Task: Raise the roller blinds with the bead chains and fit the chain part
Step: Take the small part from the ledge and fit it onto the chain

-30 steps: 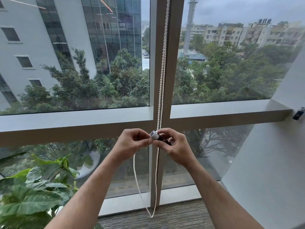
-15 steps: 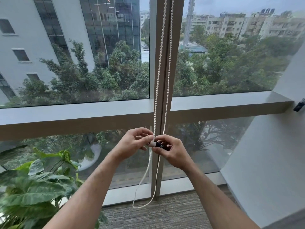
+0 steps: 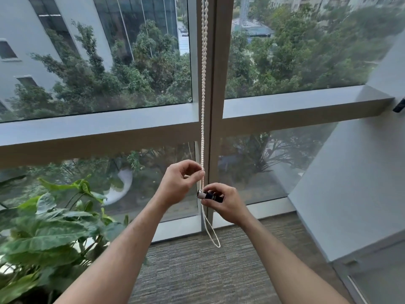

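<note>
where the white bead chain (image 3: 202, 119) drops along the metal window post (image 3: 212, 84), pinched at centre by left hand (image 3: 180, 183). just toward 4 o'clock, right hand (image 3: 221, 204) clamped round a small glossy black cylinder with a white tip (image 3: 210, 195), touching the strands. slack loop toward 6 o'clock over ribbed grey carpet (image 3: 197, 270). broad green leaves (image 3: 48, 227) at 8 o'clock.

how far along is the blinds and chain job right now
Done: no blind fabric covers the visible glass, so the raising looks finished. In hand: the left hand pinches the bead chain while the right hand holds the small black-and-white chain part against it. Left: the part isn't visibly fixed on.
</note>
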Motion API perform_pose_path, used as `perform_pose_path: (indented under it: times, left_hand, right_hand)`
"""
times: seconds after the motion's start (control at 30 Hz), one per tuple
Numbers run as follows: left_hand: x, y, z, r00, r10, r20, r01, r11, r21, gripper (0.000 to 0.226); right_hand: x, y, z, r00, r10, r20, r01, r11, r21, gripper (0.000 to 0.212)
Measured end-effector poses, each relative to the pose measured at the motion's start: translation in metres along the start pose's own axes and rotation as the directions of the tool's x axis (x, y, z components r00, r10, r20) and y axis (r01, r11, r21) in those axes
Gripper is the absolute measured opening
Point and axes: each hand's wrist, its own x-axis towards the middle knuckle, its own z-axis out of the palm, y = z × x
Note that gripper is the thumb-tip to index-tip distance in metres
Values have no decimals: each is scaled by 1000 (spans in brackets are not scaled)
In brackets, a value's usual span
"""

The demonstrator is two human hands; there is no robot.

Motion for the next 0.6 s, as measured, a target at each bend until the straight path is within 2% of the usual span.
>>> perform_pose_path:
  times: [0.27, 0.43, 0.6]
  left_hand:
    - [-2, -12, 15, 998, -15, -61, 3, 980, -201, 6]
    - [-3, -32, 29, 1000, 19, -10, -20, 991, -136, 15]
    - [-16, -68, 46, 999, -20, -28, 16, 990, -141, 11]
  right_hand:
    - [-15, 61, 24, 992, 128, 18, -126, 988, -90, 28]
    - [-20, 85, 41, 987, 154, -45, -157, 985, -77, 28]
    - [-23, 108, 53, 982, 175, -78, -181, 980, -86, 30]
